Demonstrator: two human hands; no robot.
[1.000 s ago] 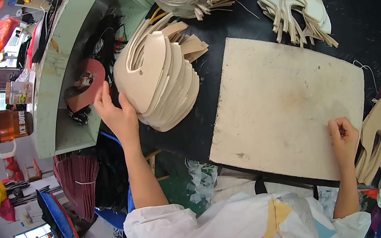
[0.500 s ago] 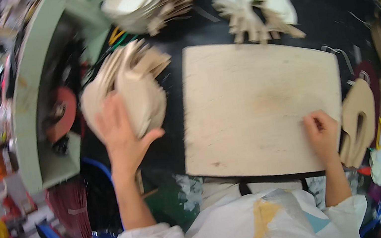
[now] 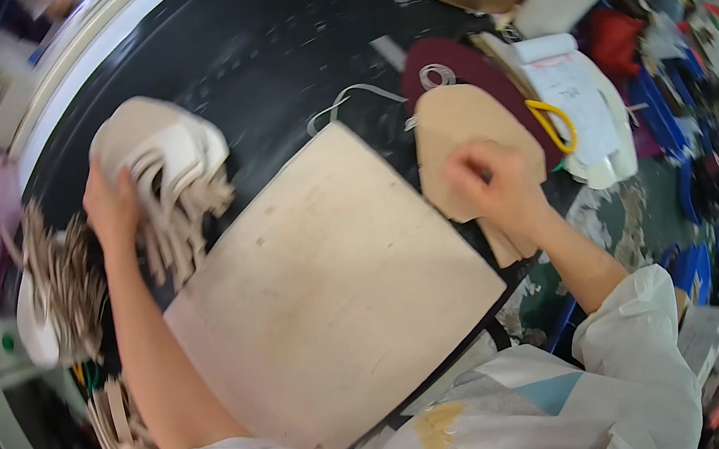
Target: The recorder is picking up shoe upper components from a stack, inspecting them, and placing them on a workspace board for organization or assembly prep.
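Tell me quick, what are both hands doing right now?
Left hand: flat and open on the pile of cream-coloured strappy cut shapes.
Right hand: fingers curled on the tan flat cut pieces; grip cannot be told.

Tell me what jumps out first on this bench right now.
A big pale wooden board fills the middle of the black table. The left hand rests on a stack of cream cut pieces at upper left; the right hand presses tan pieces at the board's right.
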